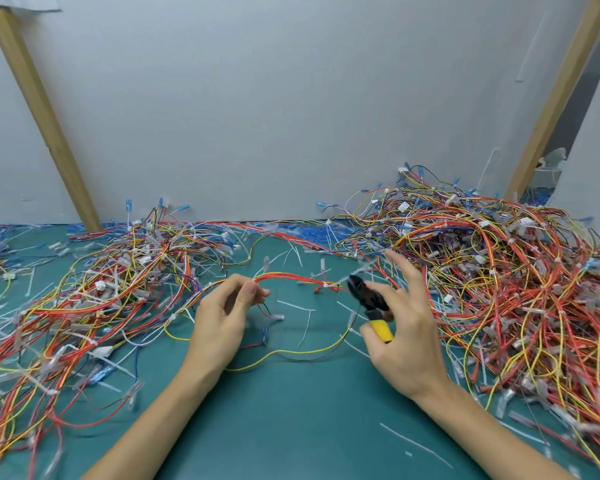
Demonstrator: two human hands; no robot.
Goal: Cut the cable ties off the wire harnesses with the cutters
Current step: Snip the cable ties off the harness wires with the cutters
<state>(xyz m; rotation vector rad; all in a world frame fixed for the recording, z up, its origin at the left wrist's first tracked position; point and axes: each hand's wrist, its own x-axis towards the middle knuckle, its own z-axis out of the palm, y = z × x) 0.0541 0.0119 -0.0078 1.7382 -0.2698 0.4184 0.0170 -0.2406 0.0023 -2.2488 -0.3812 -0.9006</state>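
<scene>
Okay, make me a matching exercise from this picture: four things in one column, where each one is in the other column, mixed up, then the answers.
Things
1. cutters
2. red and yellow wires
3. biggest wire pile
4. left wooden post

Places
A. against the wall
B. on the right side of the mat
C. held in the right hand
D. pinched by the left hand

Pairs: 1-C, 2-D, 3-B, 4-A
</scene>
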